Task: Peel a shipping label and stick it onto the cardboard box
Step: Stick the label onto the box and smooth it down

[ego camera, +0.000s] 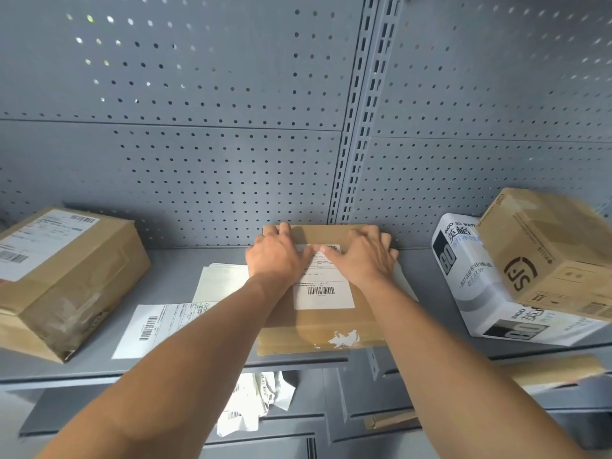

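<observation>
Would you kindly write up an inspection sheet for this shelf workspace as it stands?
Surface: grey metal shelf, partly covered.
Job's things: flat cardboard box at centre; shipping label lies on its top.
Clutter: label sheets left of the box; taped box far left; white carton with a brown box leaning on it at right; crumpled backing paper on the lower level.
Grippers: left hand and right hand flat, pressing the label's upper part.
Cables: nothing seen.
Surroundings: grey pegboard wall.

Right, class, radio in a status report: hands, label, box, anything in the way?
Left hand and right hand flat, pressing the shipping label's far end. Label lies on the cardboard box, near end flat. Nothing in the way.
</observation>
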A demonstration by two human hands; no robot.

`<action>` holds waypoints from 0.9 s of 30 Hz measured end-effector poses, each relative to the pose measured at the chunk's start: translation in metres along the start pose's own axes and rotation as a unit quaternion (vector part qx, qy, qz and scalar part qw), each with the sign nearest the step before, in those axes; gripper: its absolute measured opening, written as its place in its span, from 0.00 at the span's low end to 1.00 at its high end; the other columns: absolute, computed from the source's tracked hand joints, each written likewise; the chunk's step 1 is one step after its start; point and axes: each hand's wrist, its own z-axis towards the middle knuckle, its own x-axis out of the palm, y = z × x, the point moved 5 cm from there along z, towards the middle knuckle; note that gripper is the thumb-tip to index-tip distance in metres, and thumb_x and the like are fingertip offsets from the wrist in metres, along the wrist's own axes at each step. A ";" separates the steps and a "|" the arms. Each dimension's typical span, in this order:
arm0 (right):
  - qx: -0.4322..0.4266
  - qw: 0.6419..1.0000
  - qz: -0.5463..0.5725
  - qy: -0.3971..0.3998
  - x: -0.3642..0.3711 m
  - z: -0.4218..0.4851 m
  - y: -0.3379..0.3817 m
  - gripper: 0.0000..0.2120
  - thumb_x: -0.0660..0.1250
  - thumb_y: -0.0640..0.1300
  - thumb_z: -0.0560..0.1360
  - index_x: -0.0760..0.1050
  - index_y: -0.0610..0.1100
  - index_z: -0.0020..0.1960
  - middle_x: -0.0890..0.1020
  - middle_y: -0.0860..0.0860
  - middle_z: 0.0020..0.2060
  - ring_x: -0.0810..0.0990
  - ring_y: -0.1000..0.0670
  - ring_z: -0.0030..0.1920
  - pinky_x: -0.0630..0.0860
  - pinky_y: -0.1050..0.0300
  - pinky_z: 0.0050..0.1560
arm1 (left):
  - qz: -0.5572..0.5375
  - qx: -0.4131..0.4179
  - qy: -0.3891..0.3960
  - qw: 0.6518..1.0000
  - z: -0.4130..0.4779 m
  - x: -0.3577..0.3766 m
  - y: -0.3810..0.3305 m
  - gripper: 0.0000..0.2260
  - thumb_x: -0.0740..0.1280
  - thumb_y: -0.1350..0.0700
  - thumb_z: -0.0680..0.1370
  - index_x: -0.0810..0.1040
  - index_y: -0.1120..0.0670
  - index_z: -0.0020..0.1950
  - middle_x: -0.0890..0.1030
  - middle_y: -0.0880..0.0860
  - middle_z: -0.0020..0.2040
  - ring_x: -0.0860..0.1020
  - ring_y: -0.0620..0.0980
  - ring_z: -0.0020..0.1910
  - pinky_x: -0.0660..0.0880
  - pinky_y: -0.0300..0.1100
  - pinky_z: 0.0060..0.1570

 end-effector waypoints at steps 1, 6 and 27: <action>-0.003 1.000 0.001 0.003 -0.001 0.000 0.000 0.48 0.57 0.82 0.64 0.76 0.48 0.68 0.71 0.50 0.66 0.67 0.42 0.65 0.69 0.42 0.61 | -0.002 0.001 -0.003 1.000 0.001 -0.001 0.000 0.35 0.57 0.26 0.76 0.69 0.54 0.67 0.76 0.57 0.62 0.77 0.60 0.61 0.76 0.55 0.54; -0.008 1.000 0.005 0.003 -0.003 -0.002 0.003 0.44 0.60 0.80 0.66 0.76 0.48 0.67 0.72 0.52 0.66 0.68 0.43 0.65 0.69 0.43 0.61 | -0.007 -0.002 -0.003 1.000 0.000 -0.002 0.000 0.33 0.59 0.28 0.76 0.70 0.53 0.67 0.76 0.55 0.61 0.78 0.60 0.60 0.77 0.55 0.53; -0.047 0.998 0.045 -0.025 -0.018 -0.001 -0.010 0.17 0.68 0.47 0.80 0.78 0.51 0.68 0.77 0.48 0.69 0.74 0.42 0.66 0.73 0.43 0.66 | -0.119 -0.016 -0.012 0.993 0.006 -0.002 0.005 0.12 0.57 0.51 0.83 0.76 0.53 0.60 0.79 0.56 0.59 0.79 0.61 0.56 0.77 0.56 0.55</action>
